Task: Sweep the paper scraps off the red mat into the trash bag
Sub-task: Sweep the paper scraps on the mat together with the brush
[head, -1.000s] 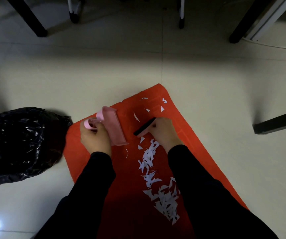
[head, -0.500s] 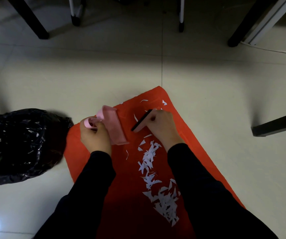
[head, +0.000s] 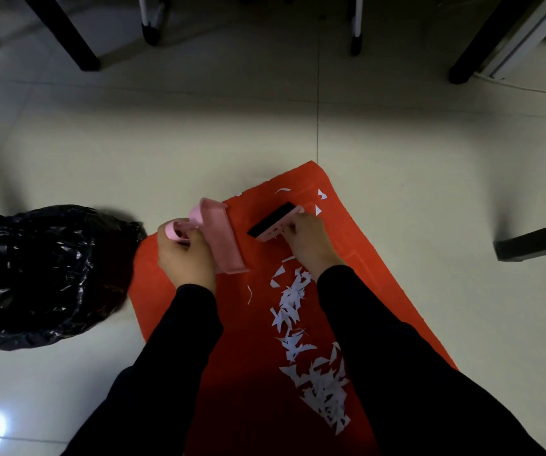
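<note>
Head view: left hand [head: 186,258] grips pink plastic dustpan [head: 222,238], right hand [head: 307,238] holds black-bristled brush [head: 273,222] on flat red mat [head: 380,284] near jagged white paper scraps [head: 311,366], crinkly black trash bag [head: 41,274] left.

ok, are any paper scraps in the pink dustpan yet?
No: the pink plastic dustpan looks bare inside, and the white paper scraps lie on the red mat.

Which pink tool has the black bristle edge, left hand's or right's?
The brush in the right hand; the left hand holds the plain pink dustpan.
</note>
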Demonstrator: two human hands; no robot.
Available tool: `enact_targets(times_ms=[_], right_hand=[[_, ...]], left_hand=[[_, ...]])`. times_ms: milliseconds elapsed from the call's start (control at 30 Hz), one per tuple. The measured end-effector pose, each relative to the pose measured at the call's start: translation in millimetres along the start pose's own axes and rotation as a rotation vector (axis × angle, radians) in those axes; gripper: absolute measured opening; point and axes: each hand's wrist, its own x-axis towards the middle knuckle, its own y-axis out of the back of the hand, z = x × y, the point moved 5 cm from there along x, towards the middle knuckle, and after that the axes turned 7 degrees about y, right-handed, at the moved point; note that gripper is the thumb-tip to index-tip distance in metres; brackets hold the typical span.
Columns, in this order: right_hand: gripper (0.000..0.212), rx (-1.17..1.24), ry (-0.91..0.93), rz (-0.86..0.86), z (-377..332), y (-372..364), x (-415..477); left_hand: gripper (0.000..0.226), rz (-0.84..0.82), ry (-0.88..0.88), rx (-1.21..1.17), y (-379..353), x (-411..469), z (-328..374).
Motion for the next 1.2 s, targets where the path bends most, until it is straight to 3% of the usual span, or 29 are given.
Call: enact_targets(times_ms=[167, 367, 500, 733, 1200], right_hand=[[0.027, 0.000, -0.048, 0.024, 9, 6, -6], [0.025, 0.043, 0.029, 0.120, -7, 16, -1], [0.027, 0.076, -0.012, 0.035, 4, 18, -10], [0.025, -0.066, -0.135, 0.004, 16, 24, -12], [0.023, -0.070, 0.044, 0.047, -27, 23, 4]], left_hand=[[0.009, -0.027, -0.004, -0.006, -8, -9, 5], [0.012, -0.020, -0.009, -0.001, -12, -14, 10], [0.013, -0.008, -0.015, 0.029, -11, -13, 9], [0.010, -0.013, -0.004, 0.024, -11, -17, 6], [0.010, 0.003, 0.001, -0.020, -2, 0, 6]])
